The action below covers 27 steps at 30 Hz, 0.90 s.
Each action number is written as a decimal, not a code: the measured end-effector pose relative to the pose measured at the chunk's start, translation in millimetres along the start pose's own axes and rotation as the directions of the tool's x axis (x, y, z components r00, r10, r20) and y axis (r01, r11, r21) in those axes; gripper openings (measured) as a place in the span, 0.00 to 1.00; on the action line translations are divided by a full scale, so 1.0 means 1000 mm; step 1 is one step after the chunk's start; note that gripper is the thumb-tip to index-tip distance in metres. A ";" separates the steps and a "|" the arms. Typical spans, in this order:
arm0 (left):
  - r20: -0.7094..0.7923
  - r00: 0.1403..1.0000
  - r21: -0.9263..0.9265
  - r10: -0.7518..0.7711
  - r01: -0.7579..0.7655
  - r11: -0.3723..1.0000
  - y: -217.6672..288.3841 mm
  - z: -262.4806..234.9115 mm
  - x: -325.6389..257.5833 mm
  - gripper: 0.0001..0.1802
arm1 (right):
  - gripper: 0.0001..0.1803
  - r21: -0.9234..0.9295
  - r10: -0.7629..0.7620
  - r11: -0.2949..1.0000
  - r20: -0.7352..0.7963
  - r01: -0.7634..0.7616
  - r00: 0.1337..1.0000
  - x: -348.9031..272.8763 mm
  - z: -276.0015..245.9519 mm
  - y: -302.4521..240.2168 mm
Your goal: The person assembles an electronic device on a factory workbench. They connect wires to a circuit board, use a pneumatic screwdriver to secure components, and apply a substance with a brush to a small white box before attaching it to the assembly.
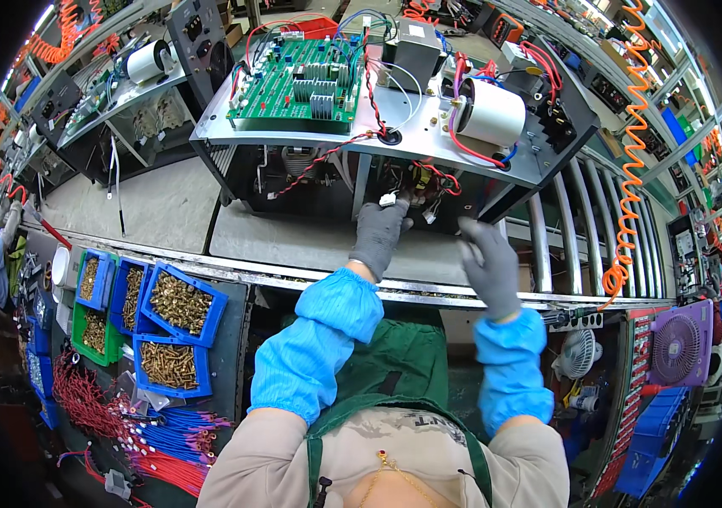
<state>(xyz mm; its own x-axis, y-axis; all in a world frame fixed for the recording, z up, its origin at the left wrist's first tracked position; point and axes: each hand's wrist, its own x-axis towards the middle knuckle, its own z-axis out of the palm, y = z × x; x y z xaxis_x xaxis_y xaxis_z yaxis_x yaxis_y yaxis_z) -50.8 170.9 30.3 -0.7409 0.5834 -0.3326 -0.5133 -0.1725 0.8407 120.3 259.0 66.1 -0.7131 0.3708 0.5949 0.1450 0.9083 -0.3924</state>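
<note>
Circuit board [293, 89] tops the chassis [420, 140]; a white plug [273, 196] beneath looks unconnected yet. My right hand [493, 264] gapes empty; my left hand's [378, 235] grip, I cannot tell.

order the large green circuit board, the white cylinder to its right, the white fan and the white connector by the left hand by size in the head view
1. Green circuit board
2. White cylinder
3. White fan
4. White connector, by far the smallest
</note>
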 end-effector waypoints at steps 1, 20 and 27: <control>0.065 0.998 0.024 -0.002 0.001 1.000 0.000 -0.004 0.001 0.12 | 0.13 -0.114 0.115 0.988 0.134 -0.100 0.984 -0.019 -0.020 0.015; 0.463 0.876 0.455 -0.131 -0.109 0.884 -0.041 -0.063 -0.063 0.20 | 0.17 -0.916 0.812 0.402 0.347 -0.019 0.469 -0.131 -0.111 0.119; 0.452 0.876 0.485 -0.168 -0.083 0.871 -0.056 -0.064 -0.075 0.19 | 0.23 -0.949 0.930 0.314 0.310 0.014 0.198 -0.141 -0.147 0.174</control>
<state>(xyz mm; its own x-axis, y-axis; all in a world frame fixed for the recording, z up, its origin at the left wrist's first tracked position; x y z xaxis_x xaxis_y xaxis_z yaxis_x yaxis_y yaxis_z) 5.9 86.3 -19.3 -0.3674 0.8986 -0.2398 -0.1752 0.1863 0.9667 346.8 393.1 17.2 -0.2188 0.8580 -0.4648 0.6866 0.4738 0.5514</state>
